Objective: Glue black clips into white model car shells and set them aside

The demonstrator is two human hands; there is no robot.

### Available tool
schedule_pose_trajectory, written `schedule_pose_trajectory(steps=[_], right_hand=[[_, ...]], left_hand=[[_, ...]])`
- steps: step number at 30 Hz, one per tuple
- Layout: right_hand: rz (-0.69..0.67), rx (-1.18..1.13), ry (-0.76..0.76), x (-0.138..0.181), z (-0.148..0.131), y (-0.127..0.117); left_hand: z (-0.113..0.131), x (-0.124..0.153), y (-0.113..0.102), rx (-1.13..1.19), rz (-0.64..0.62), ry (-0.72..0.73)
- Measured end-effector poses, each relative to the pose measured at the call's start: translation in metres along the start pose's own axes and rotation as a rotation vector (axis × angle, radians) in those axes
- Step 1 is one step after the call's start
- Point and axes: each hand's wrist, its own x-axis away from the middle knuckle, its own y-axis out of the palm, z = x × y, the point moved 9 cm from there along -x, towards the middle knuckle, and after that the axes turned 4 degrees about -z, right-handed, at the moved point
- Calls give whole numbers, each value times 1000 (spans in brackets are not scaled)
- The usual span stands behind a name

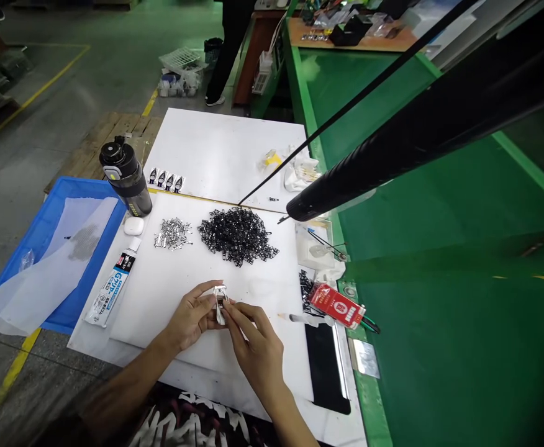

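My left hand (195, 315) pinches a small shiny silver-white part (220, 299) between thumb and fingers, above the near part of the white board. The fingertips of my right hand (256, 340) are closed on the lower right side of the same part. Something dark shows in its middle, but its detail is too small to make out. Beyond my hands lies a heap of small black frame-like pieces (237, 236). Left of that heap is a smaller pile of tiny silver pieces (173, 234).
Several dark teardrop-shaped pieces (165, 180) stand in a row behind. A bottle (125, 177), white case (133, 226) and glue tube (112, 288) line the left, beside a blue tray (53, 192). A red packet (337, 305) lies right. A thick black tube (393, 124) hangs overhead.
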Motion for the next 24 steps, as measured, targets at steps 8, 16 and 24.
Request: schedule_pose_trajectory(steps=[8, 16, 24], right_hand=[[-83, 83, -29, 4, -1, 6], [95, 61, 185, 29, 5, -9], [-9, -422, 765, 53, 40, 15]], left_hand=[[1, 0, -1, -2, 1, 10], [8, 5, 7, -14, -54, 72], [5, 13, 15, -205, -164, 176]])
